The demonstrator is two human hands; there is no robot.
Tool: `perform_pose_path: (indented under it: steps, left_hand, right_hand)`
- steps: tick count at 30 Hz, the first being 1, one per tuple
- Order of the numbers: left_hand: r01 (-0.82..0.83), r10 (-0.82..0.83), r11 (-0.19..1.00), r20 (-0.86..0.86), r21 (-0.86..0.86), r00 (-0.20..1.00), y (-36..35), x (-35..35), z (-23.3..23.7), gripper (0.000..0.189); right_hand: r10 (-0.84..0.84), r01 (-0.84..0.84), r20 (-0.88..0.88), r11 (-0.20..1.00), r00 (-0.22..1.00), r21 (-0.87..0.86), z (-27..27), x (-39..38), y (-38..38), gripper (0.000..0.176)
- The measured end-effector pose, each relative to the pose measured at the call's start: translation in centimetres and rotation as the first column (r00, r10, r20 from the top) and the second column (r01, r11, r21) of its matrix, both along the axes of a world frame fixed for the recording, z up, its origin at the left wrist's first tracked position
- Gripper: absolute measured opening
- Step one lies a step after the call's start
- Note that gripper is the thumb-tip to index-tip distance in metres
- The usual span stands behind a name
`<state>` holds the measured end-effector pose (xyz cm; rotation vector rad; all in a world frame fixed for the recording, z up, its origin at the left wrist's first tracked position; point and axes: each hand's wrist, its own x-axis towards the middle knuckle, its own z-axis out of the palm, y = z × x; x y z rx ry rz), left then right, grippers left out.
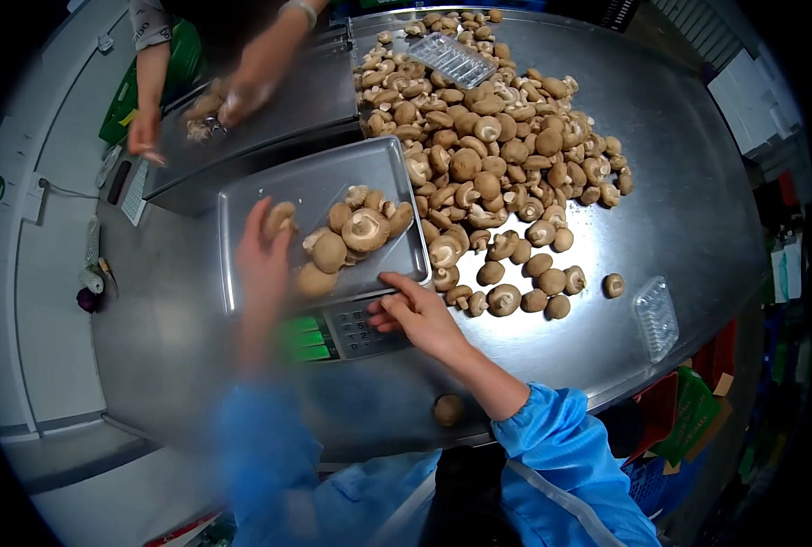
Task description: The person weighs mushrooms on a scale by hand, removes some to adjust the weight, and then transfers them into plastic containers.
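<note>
A weighing scale with a steel tray (242, 196) stands in front of me, and several brown mushrooms (367, 230) lie in the tray. My left hand (264, 260), smeared by motion, is over the tray's left side with a single mushroom (281, 220) between thumb and fingers. At the tray's front right corner is my right hand (417, 317), its index finger stretched along the rim and the other fingers loosely bent beside the scale's keypad (358, 330). Nothing shows in that hand. The green display (307, 339) is partly blurred.
A large heap of mushrooms (488, 155) covers the steel table right of the scale. One clear plastic tray (451, 60) lies on the heap, another clear tray (656, 317) at the right. A loose mushroom (449, 410) sits near the front edge. A co-worker's hands (232, 96) work at the upper left.
</note>
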<state>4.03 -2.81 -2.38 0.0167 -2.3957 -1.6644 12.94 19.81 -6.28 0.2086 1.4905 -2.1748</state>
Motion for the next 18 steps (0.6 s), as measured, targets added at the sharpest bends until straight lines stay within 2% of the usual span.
perform_pose_path:
  steps: [3,4,7,9,10,13,16,18]
  left_hand:
    - [-0.17,0.164,0.929,-0.048,-0.329,0.985,-1.4,2.9,-3.0,0.045]
    - [-0.109,0.123,0.95,0.03,-0.294,0.992,0.1,4.5,-1.7,0.047]
    - [-0.06,0.067,0.906,0.002,-0.419,0.998,1.8,6.9,-2.2,0.05]
    - [-0.007,0.042,0.945,0.101,-0.326,0.994,1.8,7.2,-1.5,0.051]
    - [-0.023,0.061,0.954,0.115,-0.3,0.992,1.7,6.9,-1.4,0.05]
    - [-0.068,0.104,0.971,0.147,-0.228,0.984,1.2,5.3,-0.7,0.048]
    - [-0.081,0.111,0.977,0.142,-0.199,0.984,1.8,3.8,-0.2,0.045]
    - [-0.084,0.104,0.977,0.091,-0.197,0.99,2.7,3.3,-0.6,0.044]
  right_hand:
    - [0.035,-0.031,-0.057,0.997,0.998,0.071,-0.3,1.1,0.6,0.042]
    - [0.037,-0.033,-0.06,0.996,0.997,0.078,-0.2,1.3,0.6,0.039]
    - [0.041,-0.029,-0.093,0.991,0.995,0.133,0.3,2.0,0.6,0.033]
    - [0.041,-0.006,-0.153,0.975,0.987,0.22,1.2,1.9,1.2,0.03]
    - [-0.03,0.104,-0.273,0.96,0.962,0.26,1.2,1.7,1.3,0.028]
    - [0.049,0.372,-0.588,0.731,0.807,0.572,2.6,0.2,3.1,0.035]
    - [0.173,0.546,-0.792,0.638,0.586,0.543,3.2,-2.9,3.5,0.05]
    - [0.274,0.469,-0.713,0.594,0.646,0.653,3.0,-4.6,3.2,0.061]
